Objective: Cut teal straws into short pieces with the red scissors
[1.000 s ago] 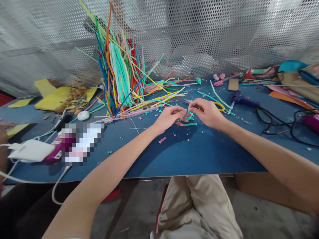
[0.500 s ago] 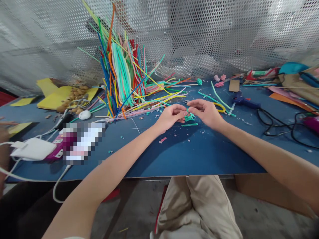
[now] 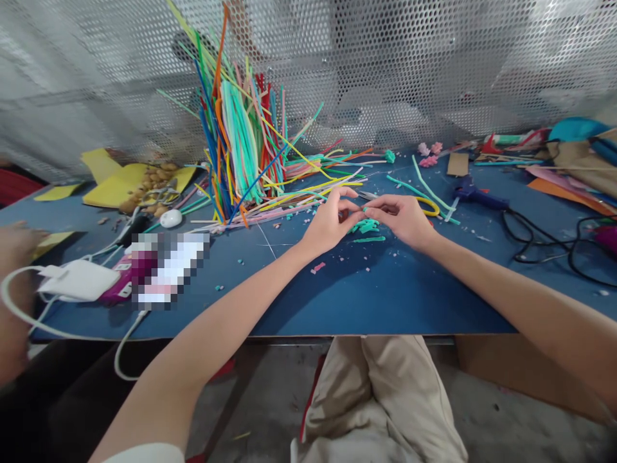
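My left hand (image 3: 331, 222) and my right hand (image 3: 403, 220) meet above the blue tabletop, fingertips almost touching. Between their pinched thumbs and fingers is a short teal pipe cleaner piece (image 3: 365, 209), mostly covered by the fingertips. My left index finger arches up. Right below the fingers lies a small heap of cut teal pipe cleaner pieces (image 3: 367, 226), with a longer teal strip (image 3: 369, 240) in front of it. Scissors with yellow handles (image 3: 429, 206) lie behind my right hand, partly hidden by it.
A tall bundle of coloured pipe cleaners (image 3: 238, 145) stands back left. A blue glue gun (image 3: 479, 194) with a black cord lies to the right. Pink fuzzy clusters (image 3: 428, 154) sit near the mesh wall. At left are a white charger (image 3: 80, 280), a pixelated phone and another person's hand (image 3: 18, 247).
My left index finger has lifted into a higher arch, while both hands stay together over the heap. The other person's hand at far left shows more. The view has shifted slightly.
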Demonstrator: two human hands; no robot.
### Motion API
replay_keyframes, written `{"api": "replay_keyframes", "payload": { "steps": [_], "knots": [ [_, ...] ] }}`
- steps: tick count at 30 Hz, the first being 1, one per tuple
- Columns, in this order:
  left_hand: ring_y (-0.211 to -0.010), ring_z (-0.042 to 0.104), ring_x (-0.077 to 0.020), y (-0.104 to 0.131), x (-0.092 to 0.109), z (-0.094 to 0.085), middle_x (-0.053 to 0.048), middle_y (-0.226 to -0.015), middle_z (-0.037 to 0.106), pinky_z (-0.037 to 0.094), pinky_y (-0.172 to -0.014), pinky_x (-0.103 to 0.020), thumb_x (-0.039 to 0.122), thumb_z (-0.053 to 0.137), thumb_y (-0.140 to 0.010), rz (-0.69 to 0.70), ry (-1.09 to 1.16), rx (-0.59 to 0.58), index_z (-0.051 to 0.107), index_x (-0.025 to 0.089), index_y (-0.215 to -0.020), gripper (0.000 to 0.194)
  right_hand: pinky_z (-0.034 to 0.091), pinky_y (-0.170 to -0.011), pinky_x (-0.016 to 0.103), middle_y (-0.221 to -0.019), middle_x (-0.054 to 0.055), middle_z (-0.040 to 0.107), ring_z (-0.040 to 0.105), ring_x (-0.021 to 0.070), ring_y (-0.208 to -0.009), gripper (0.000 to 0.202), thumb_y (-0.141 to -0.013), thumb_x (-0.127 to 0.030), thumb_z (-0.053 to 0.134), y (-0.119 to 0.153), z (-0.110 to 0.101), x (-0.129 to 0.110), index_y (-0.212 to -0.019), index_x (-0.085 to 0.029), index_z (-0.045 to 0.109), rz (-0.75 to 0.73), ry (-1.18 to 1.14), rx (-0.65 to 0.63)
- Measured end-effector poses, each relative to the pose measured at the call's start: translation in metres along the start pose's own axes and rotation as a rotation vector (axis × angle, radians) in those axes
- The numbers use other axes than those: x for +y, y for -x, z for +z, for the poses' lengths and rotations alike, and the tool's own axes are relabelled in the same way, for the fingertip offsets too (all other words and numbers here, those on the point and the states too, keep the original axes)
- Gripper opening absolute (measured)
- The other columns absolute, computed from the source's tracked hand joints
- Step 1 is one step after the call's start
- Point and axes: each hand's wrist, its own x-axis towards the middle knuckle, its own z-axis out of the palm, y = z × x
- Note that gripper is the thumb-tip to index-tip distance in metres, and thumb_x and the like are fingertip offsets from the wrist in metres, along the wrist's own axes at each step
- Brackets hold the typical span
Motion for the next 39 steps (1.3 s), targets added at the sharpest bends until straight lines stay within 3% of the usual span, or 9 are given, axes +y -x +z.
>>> {"api": "replay_keyframes", "payload": {
  "steps": [8,14,22,27,29,32,35,37,39],
  "knots": [
    [-0.072,0.064,-0.0149,0.0,0.001,-0.002,-0.004,-0.095,0.076,0.048,-0.071,-0.03,0.047,0.064,-0.097,0.027,-0.058,-0.029,0.051,0.022,-0.118,0.035,0.058,-0.078,0.041,-0.091,0.006,0.08,0.071,0.0222,-0.08,0.026,-0.084,-0.049,0.076,0.003,0.001,-0.005,-0.09,-0.024,0.081,-0.028,0.027,0.021],
    [-0.064,0.058,-0.0118,0.0,-0.001,0.001,-0.004,-0.103,0.075,0.044,-0.066,-0.027,0.044,0.069,-0.094,0.068,-0.027,-0.067,0.052,0.022,-0.121,0.04,0.055,-0.07,0.036,-0.088,0.005,0.078,0.068,0.02,-0.076,0.027,-0.086,-0.049,0.074,0.003,0.003,-0.008,-0.087,-0.022,0.078,-0.053,0.057,0.039],
    [-0.067,0.058,-0.0138,0.0,0.005,-0.005,-0.001,-0.101,0.076,0.04,-0.067,-0.029,0.04,0.066,-0.096,0.103,-0.237,-0.083,0.057,0.024,-0.121,0.031,0.047,-0.065,0.034,-0.083,0.003,0.071,0.058,0.0162,-0.069,0.026,-0.09,-0.047,0.067,0.003,0.005,-0.004,-0.092,-0.021,0.072,-0.045,0.098,-0.035],
    [-0.064,0.058,-0.0131,-0.001,0.003,-0.005,-0.002,-0.096,0.076,0.042,-0.064,-0.028,0.04,0.071,-0.092,0.043,-0.131,-0.064,0.06,0.023,-0.118,0.034,0.048,-0.065,0.034,-0.084,0.004,0.072,0.06,0.0171,-0.069,0.029,-0.09,-0.049,0.067,0.001,0.001,-0.009,-0.092,-0.021,0.072,-0.034,0.117,-0.043],
    [-0.065,0.059,-0.0131,-0.002,0.001,-0.006,-0.004,-0.094,0.076,0.044,-0.064,-0.028,0.043,0.075,-0.089,-0.011,-0.059,-0.022,0.064,0.021,-0.112,0.034,0.048,-0.064,0.034,-0.082,0.004,0.072,0.059,0.0173,-0.067,0.031,-0.093,-0.05,0.063,-0.003,-0.008,-0.011,-0.092,-0.021,0.072,-0.05,0.211,0.006],
    [-0.07,0.064,-0.0143,-0.003,-0.003,-0.007,-0.005,-0.092,0.078,0.048,-0.07,-0.03,0.043,0.079,-0.085,-0.082,-0.021,0.009,0.072,0.019,-0.1,0.029,0.047,-0.067,0.037,-0.078,0.004,0.071,0.059,0.0185,-0.066,0.028,-0.093,-0.047,0.062,-0.011,-0.034,-0.008,-0.091,-0.022,0.073,-0.098,0.547,0.04],
    [-0.076,0.068,-0.0167,-0.003,-0.006,-0.008,-0.006,-0.091,0.079,0.052,-0.075,-0.032,0.042,0.079,-0.084,-0.092,-0.037,0.014,0.076,0.019,-0.095,0.025,0.048,-0.074,0.04,-0.094,0.007,0.074,0.063,0.0227,-0.077,0.022,-0.087,-0.041,0.066,-0.02,-0.066,0.01,-0.099,-0.024,0.074,-0.088,0.855,-0.04],
    [-0.078,0.07,-0.0179,-0.004,-0.009,-0.009,-0.006,-0.091,0.079,0.053,-0.076,-0.033,0.042,0.078,-0.084,-0.094,-0.046,0.007,0.077,0.019,-0.097,0.026,0.049,-0.078,0.042,-0.107,0.011,0.074,0.065,0.0267,-0.087,0.03,-0.081,-0.038,0.07,-0.025,-0.084,0.027,-0.107,-0.022,0.073,-0.075,0.93,-0.132],
    [-0.078,0.07,-0.0182,-0.005,-0.012,-0.009,-0.006,-0.093,0.08,0.053,-0.076,-0.033,0.045,0.078,-0.084,-0.104,-0.04,-0.002,0.078,0.02,-0.104,0.031,0.05,-0.079,0.044,-0.104,0.014,0.073,0.064,0.03,-0.092,0.035,-0.072,-0.037,0.075,-0.029,-0.096,0.041,-0.102,-0.02,0.073,-0.035,0.979,-0.209]
  ]
}}
